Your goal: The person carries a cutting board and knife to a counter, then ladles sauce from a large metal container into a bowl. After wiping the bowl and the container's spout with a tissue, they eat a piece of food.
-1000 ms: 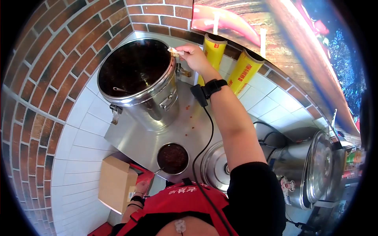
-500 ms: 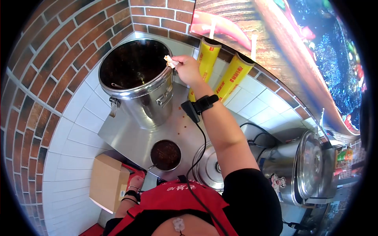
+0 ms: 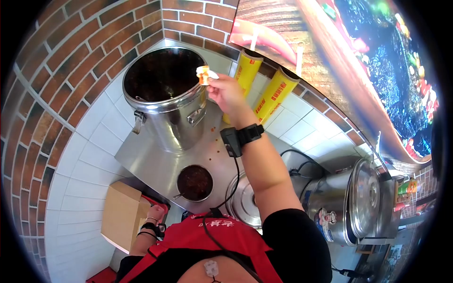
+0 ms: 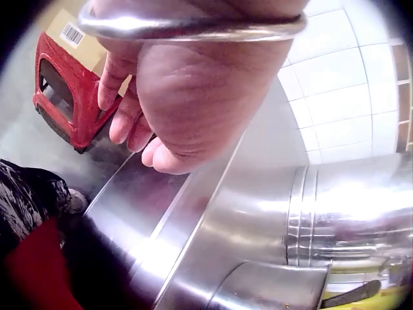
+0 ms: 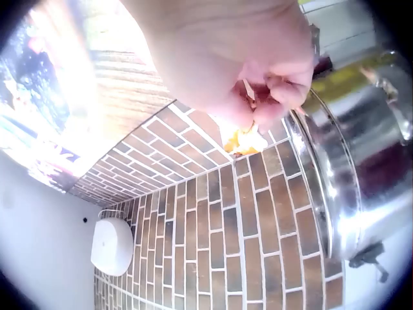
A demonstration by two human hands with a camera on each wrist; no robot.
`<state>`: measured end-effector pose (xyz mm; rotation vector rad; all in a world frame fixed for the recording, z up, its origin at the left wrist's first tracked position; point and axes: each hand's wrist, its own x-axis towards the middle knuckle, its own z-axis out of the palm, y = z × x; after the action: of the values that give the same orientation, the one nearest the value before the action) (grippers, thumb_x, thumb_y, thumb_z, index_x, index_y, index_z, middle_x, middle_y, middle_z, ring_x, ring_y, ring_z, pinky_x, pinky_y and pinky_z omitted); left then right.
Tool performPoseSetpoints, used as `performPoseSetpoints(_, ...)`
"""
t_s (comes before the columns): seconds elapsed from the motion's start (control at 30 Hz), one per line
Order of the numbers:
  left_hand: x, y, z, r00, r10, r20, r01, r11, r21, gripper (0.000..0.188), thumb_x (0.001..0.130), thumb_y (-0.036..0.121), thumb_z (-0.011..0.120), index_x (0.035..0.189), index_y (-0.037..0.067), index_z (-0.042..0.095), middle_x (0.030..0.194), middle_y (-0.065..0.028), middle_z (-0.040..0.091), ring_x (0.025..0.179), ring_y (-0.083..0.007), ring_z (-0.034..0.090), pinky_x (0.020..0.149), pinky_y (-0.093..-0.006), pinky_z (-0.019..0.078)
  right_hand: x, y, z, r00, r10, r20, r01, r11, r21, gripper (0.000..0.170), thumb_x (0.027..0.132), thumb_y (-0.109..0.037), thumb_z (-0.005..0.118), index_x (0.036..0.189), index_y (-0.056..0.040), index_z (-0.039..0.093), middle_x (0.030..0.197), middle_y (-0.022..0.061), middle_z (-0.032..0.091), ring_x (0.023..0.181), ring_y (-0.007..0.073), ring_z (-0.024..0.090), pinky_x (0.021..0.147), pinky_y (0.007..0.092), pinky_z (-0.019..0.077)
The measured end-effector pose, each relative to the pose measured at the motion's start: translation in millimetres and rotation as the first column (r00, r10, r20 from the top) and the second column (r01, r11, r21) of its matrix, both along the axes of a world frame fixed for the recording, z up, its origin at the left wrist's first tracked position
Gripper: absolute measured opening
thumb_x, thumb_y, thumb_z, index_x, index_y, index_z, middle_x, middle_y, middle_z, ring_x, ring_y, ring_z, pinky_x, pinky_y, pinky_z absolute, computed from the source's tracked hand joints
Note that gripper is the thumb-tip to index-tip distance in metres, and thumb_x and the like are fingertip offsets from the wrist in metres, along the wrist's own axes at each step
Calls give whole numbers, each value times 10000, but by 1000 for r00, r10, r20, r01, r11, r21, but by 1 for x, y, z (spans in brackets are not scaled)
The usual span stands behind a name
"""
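Observation:
My right hand (image 3: 229,94) pinches a crumpled white tissue (image 3: 205,75) between thumb and fingers. Orange-red stains mark the tissue, which also shows below the fingers in the right wrist view. It overlaps the right rim of a tall steel pot (image 3: 165,125) filled with dark contents. My left hand (image 4: 200,97) hangs low with loosely curled fingers and nothing in them. In the left wrist view it is close to the steel table's edge. A smaller round pot (image 3: 195,183) of dark red sauce, with a handle sticking out, stands on the table (image 3: 151,165) between the hands.
Two yellow rolls (image 3: 276,94) lean at the tiled wall behind my right forearm. A round steel lid (image 3: 245,200) lies near my body; a large lidded pot (image 3: 325,198) stands right. A cardboard box (image 3: 120,212) sits low left. Small orange drips dot the table.
My right hand has drawn the tissue slightly toward me along the pot's right rim and turned it, so its orange-stained side now shows. My left hand still hangs low beside the box.

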<state>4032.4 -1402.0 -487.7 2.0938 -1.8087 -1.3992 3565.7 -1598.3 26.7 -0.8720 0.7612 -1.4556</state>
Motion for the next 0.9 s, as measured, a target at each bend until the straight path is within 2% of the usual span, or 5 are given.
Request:
performPoseSetpoints(0.27, -30, 15, 125, 996, 49, 74, -57, 992, 111, 277, 741, 331, 577, 793, 74, 667, 817, -188, 642, 816, -345, 630, 713, -419, 498, -46, -41, 3, 999, -54, -2, 54, 996, 64, 52, 847, -57, 555, 800, -62, 534, 738, 40, 597, 652, 124, 585, 565, 261, 473)
performPoseSetpoints(0.5, -10, 27, 91, 994, 33, 101, -23, 995, -98, 290, 759, 334, 585, 787, 62, 680, 781, -193, 648, 780, -330, 644, 723, -413, 499, -57, -106, 12, 948, -21, -318, 28, 999, 19, 129, 830, -83, 597, 942, -25, 619, 762, 5, 596, 639, 80, 542, 548, 213, 446)
performPoseSetpoints(0.63, -3, 27, 73, 988, 143, 65, -142, 990, -21, 266, 744, 312, 607, 789, 61, 681, 805, -173, 659, 805, -318, 646, 739, -405, 499, -54, -127, 18, 803, 14, -596, 39, 996, 76, 235, 868, -129, 582, 1091, -59, 609, 788, -42, 572, 678, 58, 505, 611, 197, 442)
performPoseSetpoints(0.7, 1, 27, 56, 983, 176, 56, -177, 984, 11, 256, 735, 303, 615, 796, 63, 681, 819, -169, 661, 818, -314, 646, 744, -400, 499, -52, -133, 18, 556, -55, -829, 93, 996, -4, 233, 864, -115, 560, 1082, -66, 627, 810, -35, 591, 676, 60, 508, 617, 203, 437)
performPoseSetpoints(0.9, -10, 27, 59, 988, 147, 47, -146, 989, -13, 234, 707, 270, 616, 831, 80, 674, 828, -164, 658, 824, -308, 642, 769, -386, 495, -55, -124, 11, 204, -236, -950, -42, 968, -249, 235, 815, -65, 513, 993, -52, 666, 856, 77, 639, 753, 148, 590, 698, 266, 467)
